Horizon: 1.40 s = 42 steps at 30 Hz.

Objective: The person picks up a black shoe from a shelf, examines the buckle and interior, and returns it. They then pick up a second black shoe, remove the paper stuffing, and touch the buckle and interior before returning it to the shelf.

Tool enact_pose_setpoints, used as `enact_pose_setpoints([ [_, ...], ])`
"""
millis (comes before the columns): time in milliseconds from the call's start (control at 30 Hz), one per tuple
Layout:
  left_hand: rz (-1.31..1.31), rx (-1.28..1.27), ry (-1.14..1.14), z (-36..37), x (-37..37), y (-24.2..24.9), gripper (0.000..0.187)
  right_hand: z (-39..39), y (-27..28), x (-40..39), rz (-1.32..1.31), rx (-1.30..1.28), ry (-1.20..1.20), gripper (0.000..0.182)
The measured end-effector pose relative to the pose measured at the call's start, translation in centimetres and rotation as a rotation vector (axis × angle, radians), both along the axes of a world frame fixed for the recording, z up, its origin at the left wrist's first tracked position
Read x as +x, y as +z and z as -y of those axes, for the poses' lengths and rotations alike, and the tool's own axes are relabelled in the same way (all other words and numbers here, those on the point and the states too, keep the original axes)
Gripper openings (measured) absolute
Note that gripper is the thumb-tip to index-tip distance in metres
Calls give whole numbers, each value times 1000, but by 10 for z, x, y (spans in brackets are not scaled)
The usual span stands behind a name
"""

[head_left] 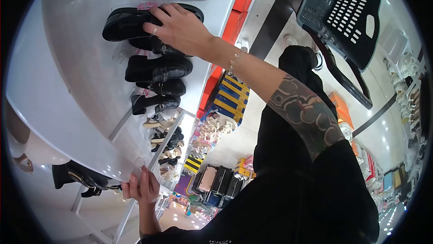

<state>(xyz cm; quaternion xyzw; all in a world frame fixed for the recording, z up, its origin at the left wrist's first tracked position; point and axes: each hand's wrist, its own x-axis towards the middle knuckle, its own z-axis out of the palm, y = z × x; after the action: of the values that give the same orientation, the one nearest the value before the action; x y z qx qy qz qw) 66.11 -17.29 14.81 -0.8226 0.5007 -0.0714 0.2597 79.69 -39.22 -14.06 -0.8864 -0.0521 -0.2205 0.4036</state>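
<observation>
On a white shelf, 2 hands at work.
Left hand pinches the shelf's front edge; bare shelf spreads above it. Right hand grips a black loafer in the shoe row, more black shoes just beside; a dark basket is well apart.

Hands at the shoe shelf

I see my right hand resting on a black loafer on the white shelf, while my left hand grips the shelf's edge; more black shoes line up beside.
</observation>
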Motion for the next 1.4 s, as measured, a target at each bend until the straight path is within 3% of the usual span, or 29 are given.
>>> enact_pose_setpoints([
  [100, -56, -100, 37, -5, 0, 0, 50, -5, -11, 7, -10, -35, 8, 38],
  [300, 7, 53, -92, 4, 2, 0, 55, -9, -26, 9, -24, -51, 39, 32],
  [367, -32, -190, 45, -17, -7, -2, 31, -9, -26, 7, -63, -86, 31, 30],
  [400, -31, -191, 46, -12, -6, -1, 31, -10, -27, 6, -62, -88, 32, 30],
  [500, 5, -4, -81, 7, 3, 1, 34, -11, -31, 6, -93, -67, 25, 37],
  [567, 8, 50, -92, 9, 4, 2, 55, -10, -33, 6, -26, -21, 27, 35],
  [600, 11, 51, -89, 4, 2, 2, 55, -8, -31, 5, -22, -19, 30, 35],
  [667, -75, -65, 31, -12, -6, 3, 52, -2, -29, 3, 32, 11, 25, 40],
  [867, -116, -88, 40, -13, -7, 5, 54, 19, -11, -15, 97, 309, -3, 54],
  [933, -120, -93, 45, -12, -7, 3, 55, 38, -12, -8, 153, 281, -36, 53],
  [1067, -112, -52, 32, -30, -13, 5, 43, 100, -12, 18, 192, 209, -344, 56],
  [1133, -100, 14, 14, -35, -18, 7, 37, 138, -15, 34, 133, 240, -347, 92],
  [1200, -91, 50, 45, -33, -19, 7, 24, 161, -14, 44, 62, 246, -382, 90],
  [1300, -85, 138, 32, -28, -18, 10, 23, 174, -12, 61, 12, 222, -387, 88],
  [1400, -105, -7, 65, -11, -12, 4, 25, 181, -7, 79, -3, 199, -242, 88],
])
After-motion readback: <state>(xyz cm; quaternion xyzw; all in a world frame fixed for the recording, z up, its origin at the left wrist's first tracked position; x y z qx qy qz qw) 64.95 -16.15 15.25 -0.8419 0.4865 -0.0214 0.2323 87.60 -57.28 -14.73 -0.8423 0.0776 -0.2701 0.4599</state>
